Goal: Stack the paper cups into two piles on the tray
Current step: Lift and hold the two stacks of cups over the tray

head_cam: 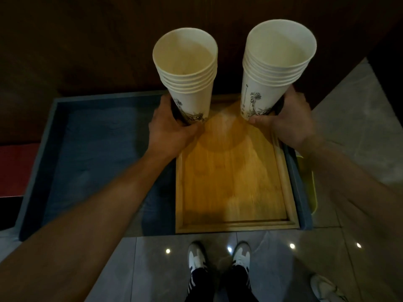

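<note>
Paper cup piles (187, 83) gripped (both hands).

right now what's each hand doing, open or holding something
Left hand: closed around the base of the left stack of paper cups.
Right hand: closed around the base of the right stack of paper cups.
</note>
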The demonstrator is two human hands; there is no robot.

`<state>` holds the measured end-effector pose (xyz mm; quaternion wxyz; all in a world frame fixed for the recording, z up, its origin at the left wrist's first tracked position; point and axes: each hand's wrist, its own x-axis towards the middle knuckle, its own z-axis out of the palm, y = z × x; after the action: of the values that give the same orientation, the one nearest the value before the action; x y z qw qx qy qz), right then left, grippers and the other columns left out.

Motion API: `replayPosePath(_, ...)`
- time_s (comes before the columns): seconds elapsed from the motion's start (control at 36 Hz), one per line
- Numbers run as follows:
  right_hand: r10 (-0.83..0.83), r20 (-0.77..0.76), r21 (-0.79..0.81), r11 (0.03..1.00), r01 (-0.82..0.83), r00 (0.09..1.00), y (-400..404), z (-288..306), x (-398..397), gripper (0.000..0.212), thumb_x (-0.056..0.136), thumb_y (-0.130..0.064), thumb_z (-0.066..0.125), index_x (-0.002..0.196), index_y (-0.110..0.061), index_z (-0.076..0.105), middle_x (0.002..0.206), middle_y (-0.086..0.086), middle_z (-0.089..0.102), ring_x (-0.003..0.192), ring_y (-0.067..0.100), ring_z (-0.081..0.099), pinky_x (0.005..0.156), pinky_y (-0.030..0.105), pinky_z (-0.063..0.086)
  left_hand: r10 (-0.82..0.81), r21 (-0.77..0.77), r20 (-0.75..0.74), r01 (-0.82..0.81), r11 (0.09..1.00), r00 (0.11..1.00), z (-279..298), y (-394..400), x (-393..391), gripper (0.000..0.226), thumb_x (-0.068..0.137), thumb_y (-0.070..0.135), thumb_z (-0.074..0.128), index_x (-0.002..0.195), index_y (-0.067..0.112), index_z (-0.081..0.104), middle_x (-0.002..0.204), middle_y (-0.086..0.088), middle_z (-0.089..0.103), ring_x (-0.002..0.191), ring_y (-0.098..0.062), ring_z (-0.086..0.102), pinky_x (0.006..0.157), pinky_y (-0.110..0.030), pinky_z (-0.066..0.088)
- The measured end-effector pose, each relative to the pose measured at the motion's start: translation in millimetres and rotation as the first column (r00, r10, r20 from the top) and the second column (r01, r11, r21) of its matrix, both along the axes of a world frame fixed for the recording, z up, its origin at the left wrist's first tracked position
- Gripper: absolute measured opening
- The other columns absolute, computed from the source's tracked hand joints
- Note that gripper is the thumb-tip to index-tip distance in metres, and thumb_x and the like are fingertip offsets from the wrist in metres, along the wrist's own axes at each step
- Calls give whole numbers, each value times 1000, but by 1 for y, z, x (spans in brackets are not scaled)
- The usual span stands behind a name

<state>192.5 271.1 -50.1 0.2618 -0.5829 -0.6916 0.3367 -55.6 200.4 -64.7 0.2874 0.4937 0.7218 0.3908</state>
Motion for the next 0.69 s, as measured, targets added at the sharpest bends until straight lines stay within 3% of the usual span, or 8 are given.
replayPosePath(0.19,1,-19,0,1000,-1,1000,0,-2,0,95,63,-36,86,143,-25,35,143,6,46,135,25,38,109,48,37,10,5,-5,-10,1000,1000,-3,0,0,73,63,44,85,118,47,37,125,11,60,117,-8,56,99,-42,52)
replayPosePath(0.31,-5,-49,-24,1000,4,999,-3,-6,2,94,65,-36,85,143,-27,34,144,7,44,135,25,36,110,41,34,13,7,-17,-13,1000,1000,-6,0,2,76,64,45,85,127,38,42,125,10,60,118,-9,56,100,-44,51)
replayPosePath(0.42,-28,-56,-1,1000,28,998,-4,-9,1,92,65,-37,85,142,-28,35,143,10,43,134,27,34,102,31,30,15,18,-27,-15,1000,1000,-7,0,4,73,64,41,84,124,38,43,124,10,61,118,-11,56,101,-46,50)
replayPosePath(0.5,-26,-60,-5,1000,25,998,-4,-8,2,94,64,-36,86,142,-29,34,144,10,41,134,27,34,104,32,32,8,35,-16,-8,999,1000,-8,-1,5,74,65,37,85,126,36,44,125,10,60,119,-11,55,100,-43,50)
replayPosePath(0.61,-15,-109,-54,999,10,994,-4,-8,4,105,60,-29,89,145,-31,29,147,10,37,136,26,32,109,39,34,0,41,46,-2,999,999,-6,-1,7,79,66,32,86,131,35,42,127,10,59,118,-7,55,99,-33,51)
replayPosePath(0.69,-51,-157,-67,997,41,986,-7,-10,7,110,60,-27,89,148,-35,24,150,3,34,136,21,32,107,36,32,1,55,102,-7,998,995,-4,-2,8,82,66,28,86,133,35,41,120,20,57,110,11,54,88,-12,49)
